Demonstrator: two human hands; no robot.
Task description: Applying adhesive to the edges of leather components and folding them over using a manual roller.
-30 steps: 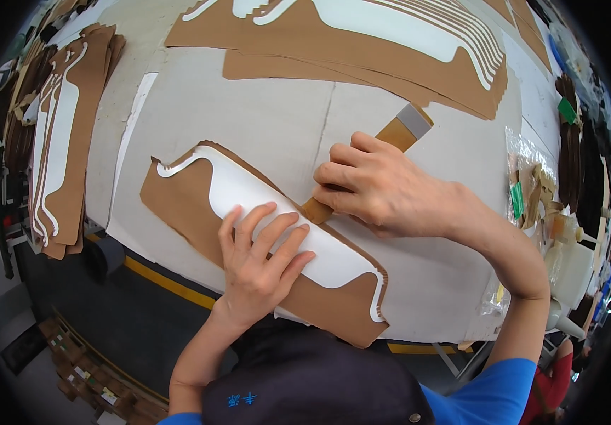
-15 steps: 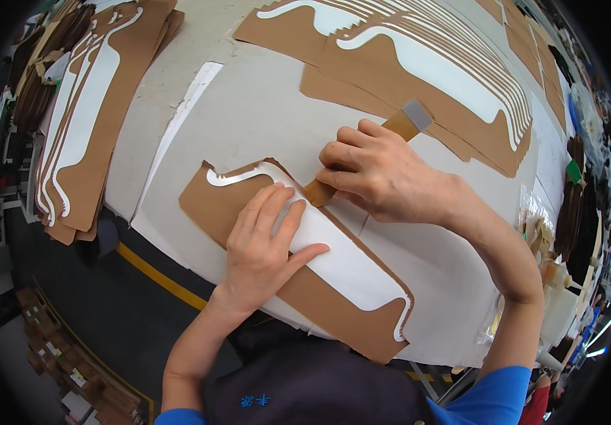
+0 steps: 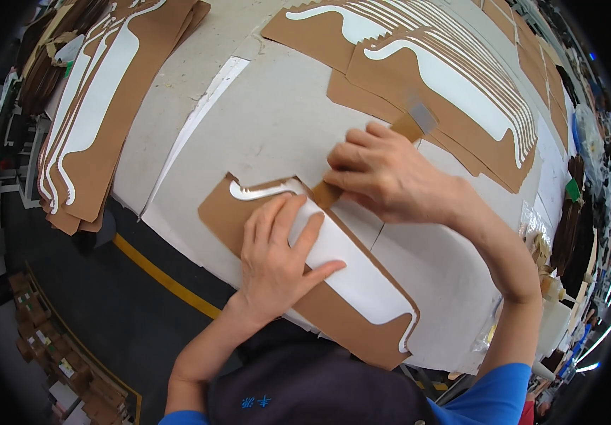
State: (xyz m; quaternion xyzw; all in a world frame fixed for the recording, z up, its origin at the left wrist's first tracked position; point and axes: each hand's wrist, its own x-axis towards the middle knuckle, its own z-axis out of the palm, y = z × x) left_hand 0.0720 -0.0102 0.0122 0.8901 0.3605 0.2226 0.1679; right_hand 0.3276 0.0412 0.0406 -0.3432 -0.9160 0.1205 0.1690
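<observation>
A brown sheet point(image 3: 320, 316) with a long white shaped panel point(image 3: 351, 258) on it lies slanted in front of me. A narrow white curved end with small notches shows at its upper left. My left hand point(image 3: 277, 258) rests flat on the panel and the sheet, fingers spread and thumb out to the right. My right hand point(image 3: 394, 173) is closed around a flat tan tool point(image 3: 329, 193). The tool's lower end meets the sheet's upper right edge, close to my left fingertips. Its grey end, blurred, sticks out beyond my knuckles. My fingers hide the tool's middle.
Fanned-out brown sheets with white shapes point(image 3: 447, 81) overlap at the far right. Another stack of such pieces point(image 3: 114, 99) lies at the left edge of the pale table point(image 3: 263, 106). A white strip point(image 3: 199, 117) runs between them. Plastic bags and bottles crowd the right side.
The whole view has shifted slightly, so the table and stacks appear farther right. Both hands stay at nearly the same places on the piece, the right still gripping the tool at its edge.
</observation>
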